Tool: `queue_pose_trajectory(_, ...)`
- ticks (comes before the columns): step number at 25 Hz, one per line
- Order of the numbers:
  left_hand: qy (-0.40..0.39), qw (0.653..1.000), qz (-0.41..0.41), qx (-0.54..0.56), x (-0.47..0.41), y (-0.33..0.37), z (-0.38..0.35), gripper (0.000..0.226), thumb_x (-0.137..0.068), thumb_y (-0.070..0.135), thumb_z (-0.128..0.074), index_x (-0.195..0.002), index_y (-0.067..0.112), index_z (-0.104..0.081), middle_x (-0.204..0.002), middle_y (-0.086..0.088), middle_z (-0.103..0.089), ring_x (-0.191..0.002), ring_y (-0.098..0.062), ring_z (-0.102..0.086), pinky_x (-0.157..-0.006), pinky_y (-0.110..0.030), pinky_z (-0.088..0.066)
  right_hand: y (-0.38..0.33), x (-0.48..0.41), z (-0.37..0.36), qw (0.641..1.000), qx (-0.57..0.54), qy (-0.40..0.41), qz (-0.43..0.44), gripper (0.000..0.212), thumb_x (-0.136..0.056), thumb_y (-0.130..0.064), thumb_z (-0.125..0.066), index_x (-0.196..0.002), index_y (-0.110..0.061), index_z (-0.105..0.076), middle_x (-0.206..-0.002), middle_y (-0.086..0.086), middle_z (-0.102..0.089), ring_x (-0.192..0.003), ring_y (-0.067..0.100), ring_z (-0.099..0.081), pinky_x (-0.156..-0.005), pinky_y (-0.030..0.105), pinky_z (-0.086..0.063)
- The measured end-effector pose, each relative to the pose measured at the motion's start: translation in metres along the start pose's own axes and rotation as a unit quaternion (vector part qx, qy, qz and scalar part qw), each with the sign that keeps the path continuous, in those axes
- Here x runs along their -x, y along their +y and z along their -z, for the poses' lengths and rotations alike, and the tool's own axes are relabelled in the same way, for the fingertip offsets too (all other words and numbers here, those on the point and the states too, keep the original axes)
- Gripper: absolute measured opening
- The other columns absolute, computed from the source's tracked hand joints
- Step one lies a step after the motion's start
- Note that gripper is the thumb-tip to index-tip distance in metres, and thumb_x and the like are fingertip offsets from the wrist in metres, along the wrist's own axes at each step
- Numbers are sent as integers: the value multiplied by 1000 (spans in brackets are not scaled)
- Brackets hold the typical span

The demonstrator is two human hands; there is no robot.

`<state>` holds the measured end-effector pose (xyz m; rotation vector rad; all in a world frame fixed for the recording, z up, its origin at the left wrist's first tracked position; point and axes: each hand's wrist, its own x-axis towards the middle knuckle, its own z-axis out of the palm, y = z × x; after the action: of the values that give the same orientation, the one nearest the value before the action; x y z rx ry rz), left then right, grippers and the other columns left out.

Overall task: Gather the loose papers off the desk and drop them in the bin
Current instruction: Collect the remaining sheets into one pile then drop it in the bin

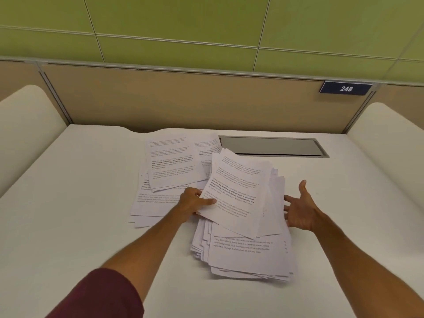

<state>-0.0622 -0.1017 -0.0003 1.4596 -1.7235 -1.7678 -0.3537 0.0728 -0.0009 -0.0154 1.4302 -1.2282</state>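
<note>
A thick, untidy pile of printed white papers lies on the white desk at the middle. My left hand pinches the left edge of the pile's top sheets, thumb on top, and holds them tilted up. My right hand is at the pile's right edge with fingers spread and straight, palm toward the papers. More loose sheets lie spread flat behind and to the left of the pile. No bin is in view.
A grey metal cable hatch is set into the desk at the back right. A tan partition with a sign reading 248 closes the back. Cream side panels stand at both sides.
</note>
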Motion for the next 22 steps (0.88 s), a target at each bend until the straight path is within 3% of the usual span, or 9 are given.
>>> queue_pose_trajectory(2,97,993,-31,-55,-5,4,24,38,-68,37,-85,-72,7,-62,-69,-6,-64,-64,-18,-62,-67,-32,-53,-1,-1,0,1000,0,-3,1,107,-68,-95,-20,-131,-17,-55,-110,19,-73,-96,43,-71,-76,61,-55)
queue_pose_trajectory(4,217,971,-41,-95,-17,3,64,45,-70,48,-80,-68,9,-59,-67,-7,-62,-65,-23,-61,-70,-36,-51,0,-2,0,1000,3,-5,-2,106,-68,-95,-20,-130,-18,-56,-110,19,-73,-97,43,-71,-77,61,-54)
queue_pose_trajectory(6,312,940,36,-134,-34,-5,108,62,-72,54,-76,-100,0,-65,-103,-20,-65,-100,-36,-62,-86,-45,-50,1,-4,1,1000,-2,-5,-5,104,-68,-95,-20,-128,-18,-57,-112,19,-72,-98,43,-70,-77,62,-54)
queue_pose_trajectory(7,333,928,95,-141,-41,-9,127,75,-73,56,-74,-119,-1,-58,-122,-24,-57,-116,-39,-53,-94,-49,-45,2,-6,2,1000,-6,-3,-6,104,-68,-95,-21,-128,-18,-57,-111,19,-73,-98,43,-70,-77,62,-54)
queue_pose_trajectory(9,326,919,172,-143,-50,-15,151,93,-74,59,-71,-139,1,-38,-141,-23,-41,-130,-39,-39,-104,-50,-36,4,-9,3,1000,-11,5,-7,103,-68,-95,-21,-126,-19,-58,-111,18,-73,-98,43,-70,-77,62,-54)
queue_pose_trajectory(13,252,946,181,-90,-76,-3,163,104,-74,51,-76,-149,5,-21,-152,-18,-30,-138,-37,-32,-113,-49,-30,4,-10,1,1000,-9,25,-7,102,-67,-95,-21,-123,-20,-59,-105,17,-75,-94,41,-72,-77,59,-55)
queue_pose_trajectory(15,220,961,168,-8,-87,7,158,96,-71,38,-82,-144,6,-28,-147,-18,-38,-131,-37,-42,-108,-50,-39,3,-10,-2,999,-2,35,-7,102,-67,-96,-21,-123,-19,-59,-101,16,-75,-90,40,-73,-75,57,-56)
queue_pose_trajectory(19,200,967,130,83,-101,14,141,53,-72,14,-83,-106,9,-42,-125,-20,-59,-97,-35,-61,-86,-39,-53,2,-7,-5,999,4,45,-6,103,-66,-95,-21,-123,-18,-58,-96,16,-76,-83,39,-74,-70,55,-57)
queue_pose_trajectory(22,171,980,106,12,-106,13,128,53,-75,13,-82,-116,3,-49,-126,-17,-60,-103,-33,-60,-77,-31,-47,3,-7,-6,999,6,53,-9,102,-68,-95,-20,-123,-18,-58,-96,16,-76,-86,39,-72,-72,54,-57)
